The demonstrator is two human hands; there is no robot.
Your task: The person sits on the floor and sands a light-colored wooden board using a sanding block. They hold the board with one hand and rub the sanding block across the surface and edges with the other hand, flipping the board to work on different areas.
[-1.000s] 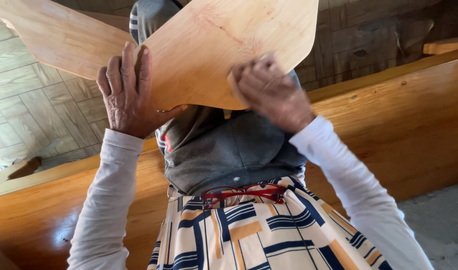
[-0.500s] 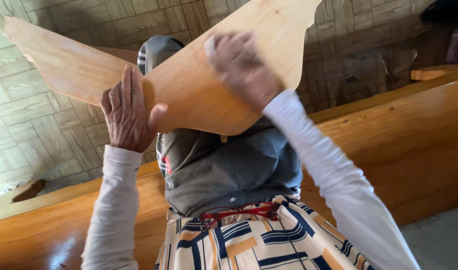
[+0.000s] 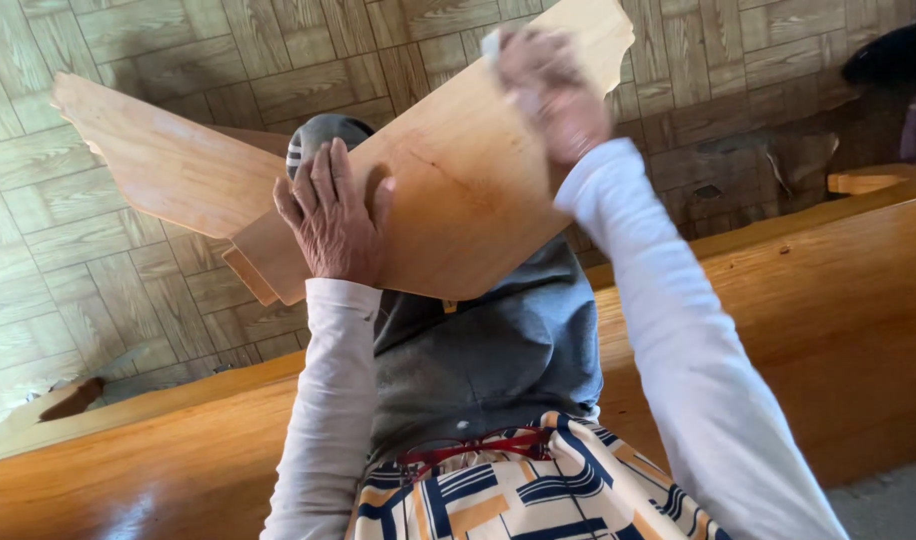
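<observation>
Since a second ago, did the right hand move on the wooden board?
Yes. The right hand slid up the wooden board, from near its lower edge toward the jagged top end, away from the left hand.

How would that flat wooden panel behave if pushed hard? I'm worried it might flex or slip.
The wooden panel is probably stiff: it looks straight under both hands. It may slide, since its surface looks smooth and the left hand only lies flat on it. The right hand is blurred, so its grip is unclear.
</observation>
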